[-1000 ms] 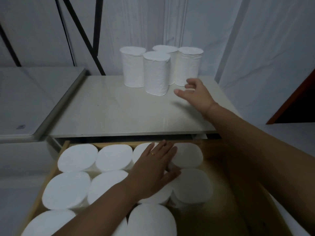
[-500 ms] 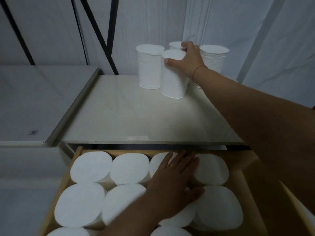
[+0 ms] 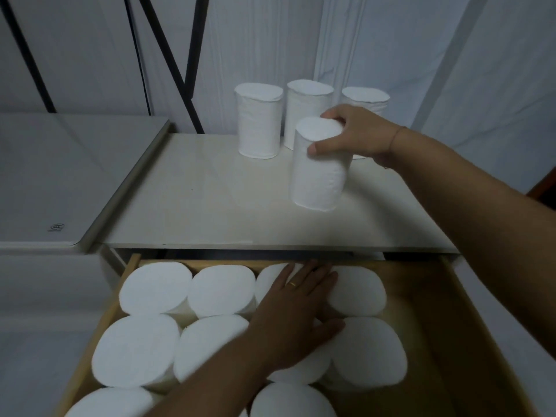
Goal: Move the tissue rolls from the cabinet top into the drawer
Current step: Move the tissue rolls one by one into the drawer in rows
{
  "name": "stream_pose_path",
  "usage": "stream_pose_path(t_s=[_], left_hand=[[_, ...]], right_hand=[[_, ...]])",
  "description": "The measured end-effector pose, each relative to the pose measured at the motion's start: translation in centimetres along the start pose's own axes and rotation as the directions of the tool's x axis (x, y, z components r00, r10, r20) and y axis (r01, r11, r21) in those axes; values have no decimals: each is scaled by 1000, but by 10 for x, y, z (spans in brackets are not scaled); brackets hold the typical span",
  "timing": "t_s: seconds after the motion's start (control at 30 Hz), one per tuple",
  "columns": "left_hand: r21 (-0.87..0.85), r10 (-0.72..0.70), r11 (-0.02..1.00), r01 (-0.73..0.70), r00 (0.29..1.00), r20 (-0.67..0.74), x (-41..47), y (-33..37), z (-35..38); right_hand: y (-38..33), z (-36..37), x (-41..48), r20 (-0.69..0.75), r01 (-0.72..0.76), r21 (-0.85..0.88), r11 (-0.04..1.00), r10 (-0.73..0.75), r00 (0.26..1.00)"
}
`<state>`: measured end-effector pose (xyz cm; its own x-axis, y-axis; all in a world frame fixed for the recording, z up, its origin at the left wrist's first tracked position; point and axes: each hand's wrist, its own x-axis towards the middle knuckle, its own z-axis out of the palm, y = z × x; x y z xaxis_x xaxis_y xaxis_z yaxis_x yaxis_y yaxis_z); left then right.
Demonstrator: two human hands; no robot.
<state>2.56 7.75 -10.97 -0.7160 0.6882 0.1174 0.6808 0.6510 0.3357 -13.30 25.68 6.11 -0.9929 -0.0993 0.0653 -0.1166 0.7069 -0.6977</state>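
Tissue roll [image 3: 317, 182] clasped by right grip [image 3: 358, 133], left grip [image 3: 298, 314] spread on drawer rolls [image 3: 221, 290]

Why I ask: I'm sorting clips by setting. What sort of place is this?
Probably a home storage corner: cream cabinet top, open wooden drawer packed with white tissue rolls, white draped sheeting behind.

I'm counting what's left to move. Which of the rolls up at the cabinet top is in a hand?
The front roll, nearest the drawer: the right hand grips its top. The three rolls behind it stand ungripped.
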Motion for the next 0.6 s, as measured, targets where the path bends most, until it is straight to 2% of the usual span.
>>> stream_pose_path(t_s=[0.1,0.27,0.43,0.6], left_hand=[[4,7,1000,-7,1000,-12,0,-2,2],[36,4,999,-3,1000,-16,3,-5,5],[76,7,997,-6,1000,-4,2,-4,5],[94,16,995,-15,1000,-7,1,-3,5]], right_hand=[[8,-15,-46,61,2,8,1000,-2,998],[25,-33,-117,7,14,-1,1000,-14,1000],[37,-46,-169,-37,45,-87,995,-48,998],[58,-49,-208,-41,7,-78,997,-10,999]])
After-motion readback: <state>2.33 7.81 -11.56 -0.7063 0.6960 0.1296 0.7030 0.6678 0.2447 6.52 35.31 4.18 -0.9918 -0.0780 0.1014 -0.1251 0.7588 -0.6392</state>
